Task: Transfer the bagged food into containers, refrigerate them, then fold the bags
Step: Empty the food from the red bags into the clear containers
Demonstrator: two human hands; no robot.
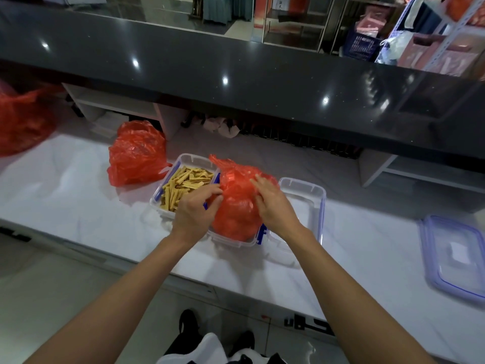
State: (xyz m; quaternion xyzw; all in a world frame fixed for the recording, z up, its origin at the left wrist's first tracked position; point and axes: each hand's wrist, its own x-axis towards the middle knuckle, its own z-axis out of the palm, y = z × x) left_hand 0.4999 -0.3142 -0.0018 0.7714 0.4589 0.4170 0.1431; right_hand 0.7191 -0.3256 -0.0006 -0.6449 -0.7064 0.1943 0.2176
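Red bag (237, 206) upright, knot pointing up

The red bag (237, 203) hides its contents and the container beneath.

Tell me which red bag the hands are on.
The red bag in the second container, right of the yellow sticks; left hand pinches it, right hand rests on it. The other two red bags lie untouched further left.
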